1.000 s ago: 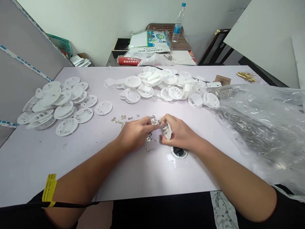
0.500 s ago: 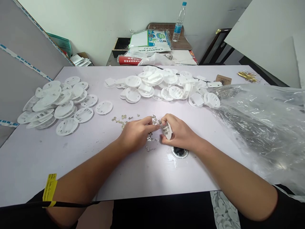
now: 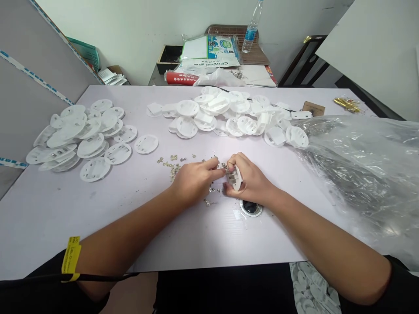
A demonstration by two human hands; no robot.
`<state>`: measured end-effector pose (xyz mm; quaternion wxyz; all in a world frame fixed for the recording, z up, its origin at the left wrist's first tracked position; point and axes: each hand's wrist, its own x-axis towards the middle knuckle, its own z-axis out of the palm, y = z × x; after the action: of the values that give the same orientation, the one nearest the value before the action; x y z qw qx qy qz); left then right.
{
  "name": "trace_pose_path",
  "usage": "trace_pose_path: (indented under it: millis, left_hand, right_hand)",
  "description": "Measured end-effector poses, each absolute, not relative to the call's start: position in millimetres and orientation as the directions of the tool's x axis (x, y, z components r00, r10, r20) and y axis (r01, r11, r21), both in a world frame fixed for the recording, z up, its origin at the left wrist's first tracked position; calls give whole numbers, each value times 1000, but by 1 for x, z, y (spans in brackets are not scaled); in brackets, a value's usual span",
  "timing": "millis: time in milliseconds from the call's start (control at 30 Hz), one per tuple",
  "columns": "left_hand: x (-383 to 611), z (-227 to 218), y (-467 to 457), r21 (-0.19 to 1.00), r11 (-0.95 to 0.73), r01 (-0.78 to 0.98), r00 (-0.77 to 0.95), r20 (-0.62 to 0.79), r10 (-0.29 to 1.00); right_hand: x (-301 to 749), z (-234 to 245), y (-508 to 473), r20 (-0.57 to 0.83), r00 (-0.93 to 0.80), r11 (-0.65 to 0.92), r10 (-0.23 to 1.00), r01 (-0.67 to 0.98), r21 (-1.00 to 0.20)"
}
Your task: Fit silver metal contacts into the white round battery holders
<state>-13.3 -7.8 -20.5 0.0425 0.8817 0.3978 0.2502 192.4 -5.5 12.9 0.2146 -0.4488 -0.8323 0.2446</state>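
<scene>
My right hand (image 3: 250, 179) is closed around a white plastic disc holder (image 3: 236, 178), which stands on edge with metal parts showing on its face. My left hand (image 3: 194, 179) sits just left of it, with the fingertips reaching toward the holder. Whether those fingers pinch anything is hidden. Small silver metal clips (image 3: 173, 169) lie scattered on the white table (image 3: 98, 213) around and under both hands. A large pile of white plastic disc holders (image 3: 222, 115) lies beyond my hands, and a second pile of white discs (image 3: 81, 141) lies to the left.
A clear plastic bag (image 3: 356, 165) spreads over the table's right side. A round cable grommet (image 3: 250, 208) is set in the table below my right hand. Gold metal strips (image 3: 347, 104) lie at the far right corner, and a water bottle (image 3: 251, 30) stands on a cluttered table behind.
The whole scene has shifted slightly in view as my head moved. My hands stay close together, and my right hand keeps the white holder.
</scene>
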Motion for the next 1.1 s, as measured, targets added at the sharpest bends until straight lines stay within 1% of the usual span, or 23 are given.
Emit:
trace_pose_path:
  millis: [267,433,500,700,1100]
  left_hand:
    - [-12,-20,-7,260,-698,667,572,421,703]
    - [-16,-23,-8,363,-695,620,523,470,711]
    - [-19,-24,-8,379,-705,600,522,482,703]
    - [-20,-23,-8,327,-714,620,574,432,696]
    - [-19,-19,-8,318,-713,625,589,407,698]
  right_hand:
    - [193,13,-4,161,-508,494,846,634,-595]
    - [193,14,-6,147,-469,455,871,657,-602]
    - [193,15,-7,141,-458,442,878,661,-607]
    - [195,14,-8,111,-450,414,886,660,-627]
    - [194,13,-7,140,-456,440,879,661,-607]
